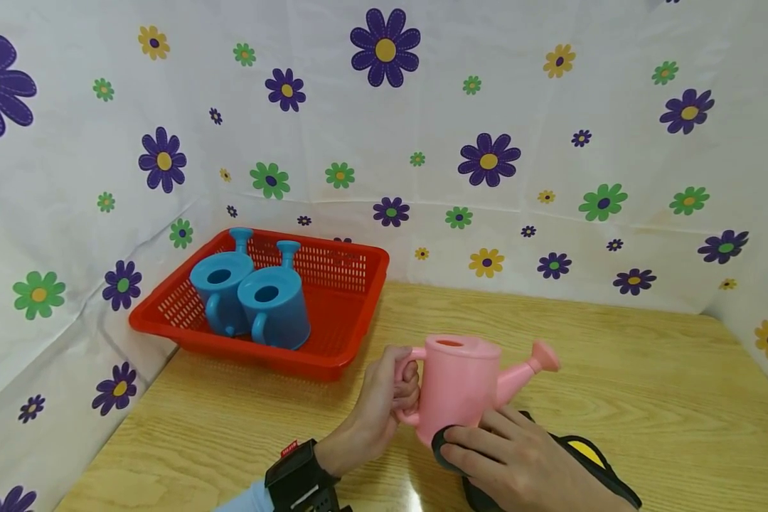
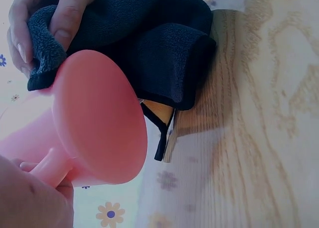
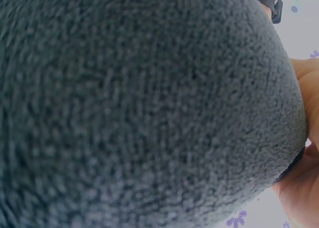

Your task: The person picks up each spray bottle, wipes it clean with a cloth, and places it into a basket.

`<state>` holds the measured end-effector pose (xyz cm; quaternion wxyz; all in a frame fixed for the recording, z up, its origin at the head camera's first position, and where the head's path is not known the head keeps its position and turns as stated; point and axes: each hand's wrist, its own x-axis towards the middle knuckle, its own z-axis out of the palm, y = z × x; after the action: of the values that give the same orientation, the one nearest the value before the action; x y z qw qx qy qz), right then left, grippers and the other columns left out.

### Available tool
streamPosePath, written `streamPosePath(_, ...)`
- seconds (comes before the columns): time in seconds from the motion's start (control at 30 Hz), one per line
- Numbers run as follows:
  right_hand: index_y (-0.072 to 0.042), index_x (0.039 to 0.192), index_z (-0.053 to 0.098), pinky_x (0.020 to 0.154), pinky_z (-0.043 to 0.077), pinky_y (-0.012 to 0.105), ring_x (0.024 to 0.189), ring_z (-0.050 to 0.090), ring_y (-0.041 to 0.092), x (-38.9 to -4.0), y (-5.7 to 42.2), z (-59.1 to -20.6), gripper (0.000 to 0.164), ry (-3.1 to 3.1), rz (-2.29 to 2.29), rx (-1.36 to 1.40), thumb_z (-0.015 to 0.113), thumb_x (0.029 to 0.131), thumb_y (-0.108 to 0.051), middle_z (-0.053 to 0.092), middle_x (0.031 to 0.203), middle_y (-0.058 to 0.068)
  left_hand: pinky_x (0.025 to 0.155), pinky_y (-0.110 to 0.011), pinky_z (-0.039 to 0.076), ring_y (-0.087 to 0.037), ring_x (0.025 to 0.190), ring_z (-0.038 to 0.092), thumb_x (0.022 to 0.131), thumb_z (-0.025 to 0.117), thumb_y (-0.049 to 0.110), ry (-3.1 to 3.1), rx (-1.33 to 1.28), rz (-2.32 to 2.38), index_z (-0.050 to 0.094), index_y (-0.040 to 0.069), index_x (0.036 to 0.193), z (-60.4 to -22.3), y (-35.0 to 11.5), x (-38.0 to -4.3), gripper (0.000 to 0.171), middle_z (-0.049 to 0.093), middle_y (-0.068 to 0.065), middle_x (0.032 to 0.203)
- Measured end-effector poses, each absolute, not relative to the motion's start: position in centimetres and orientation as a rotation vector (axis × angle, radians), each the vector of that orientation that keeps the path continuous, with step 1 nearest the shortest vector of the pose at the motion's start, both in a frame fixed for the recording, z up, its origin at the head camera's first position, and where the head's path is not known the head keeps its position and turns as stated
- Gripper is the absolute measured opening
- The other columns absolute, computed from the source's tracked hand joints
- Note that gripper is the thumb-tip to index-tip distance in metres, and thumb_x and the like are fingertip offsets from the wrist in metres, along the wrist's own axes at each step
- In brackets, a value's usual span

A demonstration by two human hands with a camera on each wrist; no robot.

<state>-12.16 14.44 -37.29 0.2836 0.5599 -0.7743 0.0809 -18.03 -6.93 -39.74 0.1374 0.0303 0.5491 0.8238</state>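
My left hand [image 1: 372, 409] grips the handle of a pink watering can [image 1: 459, 387], which is held above the table with its spout pointing right. In the left wrist view the smooth pink base of the can faces the camera. My right hand [image 1: 525, 459] pinches a dark fleecy cloth [image 2: 159, 58] between thumb and fingers and presses it to the can's lower side, by the bottom edge. The rest of the cloth hangs below that hand, with a black-edged yellow part [image 1: 589, 450] showing. Dark fabric fills most of the right wrist view.
A red plastic basket [image 1: 249, 358] with slotted walls stands at the back left of the wooden table [image 1: 646, 398]. Inside it, two blue watering cans [image 1: 283, 320] stand upright side by side. A white flower-printed sheet [image 1: 333, 121] rises behind the table and at both sides.
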Motion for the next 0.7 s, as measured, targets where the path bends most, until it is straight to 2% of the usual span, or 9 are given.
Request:
streamPosePath(0.23,-0.018,0.116,0.068,0.082,0.05,0.023,0.092,0.057,0.007,-12.4,14.6,-37.2,0.032,-2.079,0.215,1.454,0.039,0.111,-0.032,0.068,0.113,-0.009,0.048,-0.021,0.022,-0.007,0.047,0.027,0.101,0.042,0.029,1.595,0.152,2.351,0.036,0.012,0.069,-39.8,-7.1,-18.0,0.036,0.026,0.008,0.055)
streamPosePath(0.37,-0.015,0.111,0.072,0.08,0.049,0.028,0.09,0.06,0.012,-13.0,14.6,-37.1,0.036,-1.965,0.242,1.405,0.036,0.112,-0.021,0.072,0.109,-0.006,0.048,-0.021,0.023,-0.007,0.046,0.028,0.1,0.042,0.03,1.599,0.167,2.321,0.036,0.012,0.068,-39.8,-7.2,-17.8,0.038,0.026,0.007,0.055)
streamPosePath(0.53,-0.013,0.106,0.075,0.075,0.041,0.031,0.085,0.057,0.017,-13.4,14.7,-36.7,0.034,-1.863,0.279,1.327,0.042,0.11,-0.02,0.075,0.106,-0.001,0.046,-0.019,0.022,-0.007,0.045,0.028,0.101,0.041,0.03,1.591,0.188,2.279,0.036,0.012,0.067,-39.9,-7.1,-17.8,0.039,0.028,0.007,0.055)
streamPosePath(0.7,-0.009,0.106,0.076,0.077,0.043,0.033,0.086,0.06,0.019,-13.4,15.0,-36.2,0.034,-1.835,0.308,1.271,0.044,0.11,-0.019,0.076,0.106,0.004,0.045,-0.02,0.022,-0.007,0.045,0.028,0.101,0.041,0.031,1.612,0.201,2.24,0.036,0.012,0.067,-39.9,-7.1,-17.7,0.039,0.028,0.008,0.055)
